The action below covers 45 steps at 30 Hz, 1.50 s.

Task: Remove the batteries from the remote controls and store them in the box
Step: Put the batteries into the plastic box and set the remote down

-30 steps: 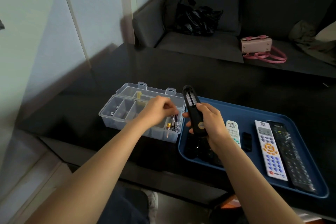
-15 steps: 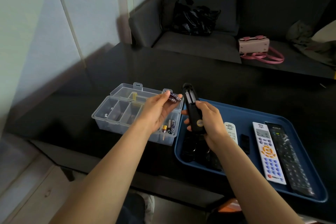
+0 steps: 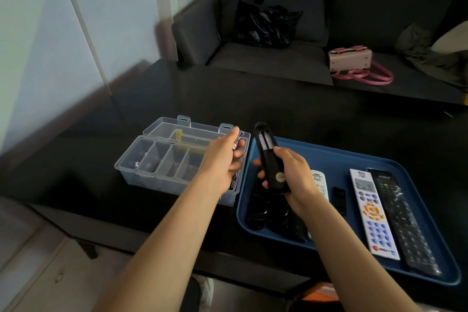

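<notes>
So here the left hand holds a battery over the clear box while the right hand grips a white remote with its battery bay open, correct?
Not quite. The remote in the right hand is black, not white, as the head view shows; the white ones lie on the blue tray. The rest stands: the left hand holds a battery over the clear box, and the remote's battery bay is open.

box [image 3: 162,170] left of tray [image 3: 329,157] | remotes [image 3: 372,213] on tray (side by side)
</notes>
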### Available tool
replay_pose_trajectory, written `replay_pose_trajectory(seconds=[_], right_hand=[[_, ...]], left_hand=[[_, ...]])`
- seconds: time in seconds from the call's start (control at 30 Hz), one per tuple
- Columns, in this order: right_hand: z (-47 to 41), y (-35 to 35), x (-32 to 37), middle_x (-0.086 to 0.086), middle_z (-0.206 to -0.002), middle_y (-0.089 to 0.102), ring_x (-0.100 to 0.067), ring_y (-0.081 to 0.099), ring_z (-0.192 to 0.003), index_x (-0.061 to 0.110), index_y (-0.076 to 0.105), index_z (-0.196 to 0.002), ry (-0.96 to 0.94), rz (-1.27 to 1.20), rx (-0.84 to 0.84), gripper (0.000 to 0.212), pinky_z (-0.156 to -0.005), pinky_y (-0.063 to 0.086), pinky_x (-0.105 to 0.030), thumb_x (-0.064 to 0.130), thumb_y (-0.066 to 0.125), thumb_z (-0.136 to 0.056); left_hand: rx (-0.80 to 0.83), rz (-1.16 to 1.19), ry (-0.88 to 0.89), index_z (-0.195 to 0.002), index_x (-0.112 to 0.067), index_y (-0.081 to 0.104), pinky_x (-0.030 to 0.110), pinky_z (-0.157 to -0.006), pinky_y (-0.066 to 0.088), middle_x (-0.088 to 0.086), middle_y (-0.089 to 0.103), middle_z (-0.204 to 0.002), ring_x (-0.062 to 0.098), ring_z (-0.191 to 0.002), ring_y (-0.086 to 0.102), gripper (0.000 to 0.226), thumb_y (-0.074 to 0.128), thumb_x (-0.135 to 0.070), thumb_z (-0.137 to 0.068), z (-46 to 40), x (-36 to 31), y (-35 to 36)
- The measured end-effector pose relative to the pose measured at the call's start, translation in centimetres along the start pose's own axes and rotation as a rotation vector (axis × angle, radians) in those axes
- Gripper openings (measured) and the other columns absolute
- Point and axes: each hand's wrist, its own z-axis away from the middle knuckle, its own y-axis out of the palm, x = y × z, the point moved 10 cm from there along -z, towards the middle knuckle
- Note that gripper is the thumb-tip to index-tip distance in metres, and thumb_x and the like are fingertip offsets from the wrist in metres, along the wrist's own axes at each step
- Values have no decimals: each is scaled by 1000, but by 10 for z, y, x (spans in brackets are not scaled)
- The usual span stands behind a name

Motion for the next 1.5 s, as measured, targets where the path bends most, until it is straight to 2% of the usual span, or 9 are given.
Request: replay_pose_trajectory(seconds=[0.2, 0.33, 0.5, 0.7, 0.8, 0.97, 1.2, 1.33, 1.5], right_hand=[[0, -4, -1, -16, -84, 69, -19, 59, -55, 9, 56, -106, -4, 54, 8, 19, -46, 49, -27, 21, 41, -101], [-2, -7, 0, -16, -83, 69, -18, 58, -55, 10, 56, -107, -19, 75, -5, 20, -45, 49, -26, 20, 39, -101], [-1, -7, -1, -17, -85, 68, -18, 58, -54, 10, 55, -106, -20, 89, 6, 19, -45, 49, -26, 19, 40, -101], [1, -2, 0, -19, -85, 68, -19, 58, -54, 7, 56, -108, -37, 89, 35, 21, -44, 48, -27, 19, 40, -101], [2, -2, 0, -19, -85, 67, -19, 57, -54, 7, 56, -109, -43, 92, 35, 21, -44, 48, -27, 18, 40, -101], [3, -5, 2, -18, -85, 68, -18, 57, -53, 9, 56, -110, -68, 125, 21, 21, -43, 48, -27, 19, 40, -101], [6, -8, 8, -16, -82, 68, -18, 55, -53, 11, 57, -108, -110, 129, -2, 19, -43, 46, -27, 19, 41, -100], [7, -10, 11, -12, -75, 67, -20, 55, -52, 8, 59, -106, -152, 125, -16, 20, -42, 46, -28, 17, 42, -100], [9, -13, 12, -2, -57, 60, -19, 56, -48, 9, 62, -92, -217, 223, -100, 22, -43, 47, -29, 15, 42, -98]], left_hand=[[-65, -588, 431, -82, -20, 70, 15, -56, 41, -10, 62, -67, 0, -58, 54, 14, 60, -28, -88, 5, -28, 9], [-49, -751, 540, -99, -18, 69, 3, -66, 43, -10, 66, -88, -3, -81, 59, 18, 54, -14, -92, 5, -36, 20], [-83, -593, 538, -103, -18, 52, 4, -61, 42, -6, 63, -80, 1, -74, 60, 30, 71, -19, -80, 6, -34, 18], [-87, -688, 774, -90, -11, 67, 11, -65, 49, -2, 71, -81, 0, -75, 66, 19, 76, -15, -74, 17, -49, 29], [-122, -805, 874, -91, -12, 69, 4, -62, 41, -6, 68, -82, -9, -70, 59, 17, 74, -17, -75, 24, -52, 34], [-156, -858, 885, -100, -13, 65, 6, -60, 38, -7, 66, -85, -3, -66, 54, 24, 73, -17, -77, 25, -50, 37], [-170, -853, 943, -85, -7, 62, 4, -58, 36, -13, 55, -73, -4, -59, 47, 18, 73, -17, -77, 32, -50, 42], [-219, -862, 993, -88, -7, 62, 4, -67, 36, -1, 50, -95, 3, -74, 46, 15, 71, -14, -79, 32, -44, 42], [-209, -956, 1042, -87, 0, 61, -3, -73, 31, 11, 51, -99, 8, -84, 47, 12, 64, -11, -83, 34, -40, 48]])
